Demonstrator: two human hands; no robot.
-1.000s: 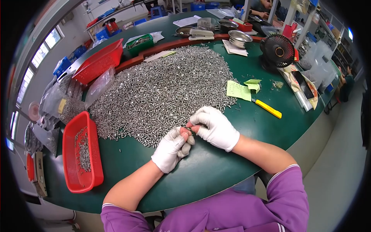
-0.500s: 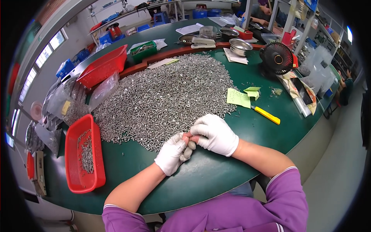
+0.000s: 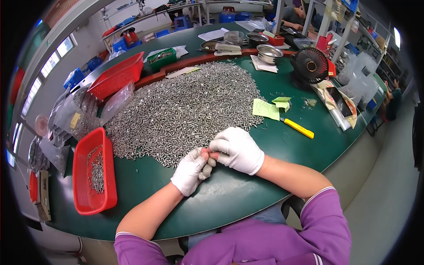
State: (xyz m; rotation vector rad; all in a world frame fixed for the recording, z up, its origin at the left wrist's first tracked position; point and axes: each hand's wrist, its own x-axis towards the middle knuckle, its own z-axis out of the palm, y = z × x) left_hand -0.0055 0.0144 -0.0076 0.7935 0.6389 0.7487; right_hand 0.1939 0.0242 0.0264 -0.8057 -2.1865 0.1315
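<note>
Both my hands wear white gloves with bare thumb and finger tips, and they meet just in front of a wide heap of small silvery metal pins. My left hand is closed, its fingertips pinched together. From the right, my right hand pinches at the same spot, its fingertips touching those of the left. Whatever lies between the fingertips is too small and covered to make out. To the left on the green table stands a red plastic basket with a smaller pile of the same pins inside.
Right of the heap lie a yellow utility knife and green paper slips. Farther back stand a black fan, metal bowls, a second red basket and a green tray. Bagged pins sit at the left edge.
The view has shifted slightly, so the table things sit a little farther left. My hands stay together in the same pinch, with small finger movements.
</note>
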